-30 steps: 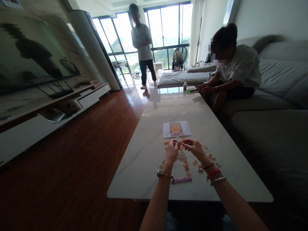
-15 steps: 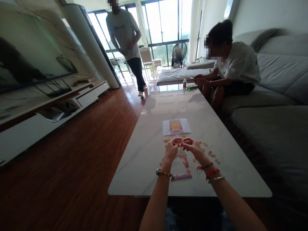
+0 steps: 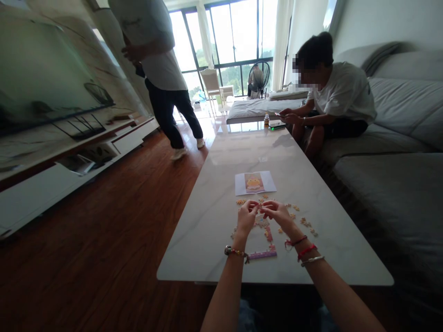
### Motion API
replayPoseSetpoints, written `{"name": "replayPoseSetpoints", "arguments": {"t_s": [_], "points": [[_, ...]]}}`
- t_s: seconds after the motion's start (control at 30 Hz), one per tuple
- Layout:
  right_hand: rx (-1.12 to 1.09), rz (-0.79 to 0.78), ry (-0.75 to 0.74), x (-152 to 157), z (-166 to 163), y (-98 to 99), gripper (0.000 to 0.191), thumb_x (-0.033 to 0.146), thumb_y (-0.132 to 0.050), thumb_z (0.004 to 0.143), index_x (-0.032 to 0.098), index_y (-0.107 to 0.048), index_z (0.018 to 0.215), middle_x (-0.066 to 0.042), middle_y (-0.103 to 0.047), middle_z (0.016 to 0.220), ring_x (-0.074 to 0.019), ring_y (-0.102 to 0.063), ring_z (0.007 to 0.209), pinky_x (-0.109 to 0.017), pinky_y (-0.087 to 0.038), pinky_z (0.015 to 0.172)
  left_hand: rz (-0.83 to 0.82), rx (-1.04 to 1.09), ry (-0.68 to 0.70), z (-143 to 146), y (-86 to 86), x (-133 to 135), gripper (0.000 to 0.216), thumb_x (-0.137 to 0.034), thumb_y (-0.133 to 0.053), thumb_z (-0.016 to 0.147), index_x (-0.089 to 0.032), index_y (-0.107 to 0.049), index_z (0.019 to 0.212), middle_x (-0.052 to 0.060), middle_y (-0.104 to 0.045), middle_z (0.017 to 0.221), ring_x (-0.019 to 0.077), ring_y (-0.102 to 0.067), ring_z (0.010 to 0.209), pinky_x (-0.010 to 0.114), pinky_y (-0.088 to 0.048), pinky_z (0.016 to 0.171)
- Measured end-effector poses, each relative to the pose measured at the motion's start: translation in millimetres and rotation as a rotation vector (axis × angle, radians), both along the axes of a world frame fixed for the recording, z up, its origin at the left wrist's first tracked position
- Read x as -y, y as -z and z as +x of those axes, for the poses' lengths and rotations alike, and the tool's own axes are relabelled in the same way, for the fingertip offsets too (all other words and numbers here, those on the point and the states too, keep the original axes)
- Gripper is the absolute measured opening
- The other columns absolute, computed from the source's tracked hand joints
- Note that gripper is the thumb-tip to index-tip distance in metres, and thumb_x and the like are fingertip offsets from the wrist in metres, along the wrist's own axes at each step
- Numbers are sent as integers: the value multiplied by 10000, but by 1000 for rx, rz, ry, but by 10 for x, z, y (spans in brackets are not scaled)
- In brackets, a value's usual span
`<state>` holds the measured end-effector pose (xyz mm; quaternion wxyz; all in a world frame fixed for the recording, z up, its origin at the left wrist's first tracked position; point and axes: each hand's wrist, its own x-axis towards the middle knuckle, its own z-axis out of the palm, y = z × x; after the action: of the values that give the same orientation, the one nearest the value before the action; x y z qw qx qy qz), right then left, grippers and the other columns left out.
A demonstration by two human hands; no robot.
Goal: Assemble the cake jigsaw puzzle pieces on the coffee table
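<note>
My left hand (image 3: 248,216) and my right hand (image 3: 278,213) meet over the jigsaw puzzle, fingertips pinched around a small jigsaw piece (image 3: 260,206) that is mostly hidden by the fingers. Below them, joined pink pieces (image 3: 269,234) run down to a purple bottom strip (image 3: 262,255). Loose yellowish pieces (image 3: 304,222) are scattered to the right of my right hand, and a small group of orange-yellow pieces (image 3: 241,202) lies just beyond my left hand. Behind the pieces is a creased paper sheet (image 3: 270,181) printed with a yellow figure on pink.
The white marble-look table (image 3: 207,230) stretches away from me. At its far end are a small bottle (image 3: 266,121) and a phone (image 3: 277,125). One person (image 3: 346,92) sits on the grey sofa (image 3: 391,184) at right; another person (image 3: 155,60) walks along the left side.
The walking person has come nearer and moved left. My hands stay together over the puzzle with only slight finger movement. The seated person has barely moved.
</note>
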<state>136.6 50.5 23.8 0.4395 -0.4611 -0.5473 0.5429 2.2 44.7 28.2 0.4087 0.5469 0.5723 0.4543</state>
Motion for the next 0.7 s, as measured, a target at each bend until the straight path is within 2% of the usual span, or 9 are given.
{"name": "replayPoseSetpoints", "arguments": {"t_s": [0.23,0.5,0.7], "points": [[-44,9,4,-3,-33,13,343,388,-673,586,125,-615,798,-59,-650,677,-128,-579,525,-242,-435,496,1,51,35,-41,13,11,139,-239,-624,669,-142,-594,763,52,-646,769,125,-613,679,229,-492,618],[-25,1,11,-14,-71,60,332,384,-662,597,128,-617,803,-49,-646,667,-134,-593,524,-219,-417,448,-10,-2,10,-78,-20,36,94,-213,-620,673,-157,-598,745,41,-657,744,132,-621,707,237,-489,648],[18,26,14,32,-63,24,318,386,-655,603,133,-622,794,-49,-648,684,-131,-593,517,-219,-419,437,4,-41,6,-85,-23,94,61,-190,-606,669,-165,-597,724,37,-659,748,132,-620,725,236,-481,661]]}}
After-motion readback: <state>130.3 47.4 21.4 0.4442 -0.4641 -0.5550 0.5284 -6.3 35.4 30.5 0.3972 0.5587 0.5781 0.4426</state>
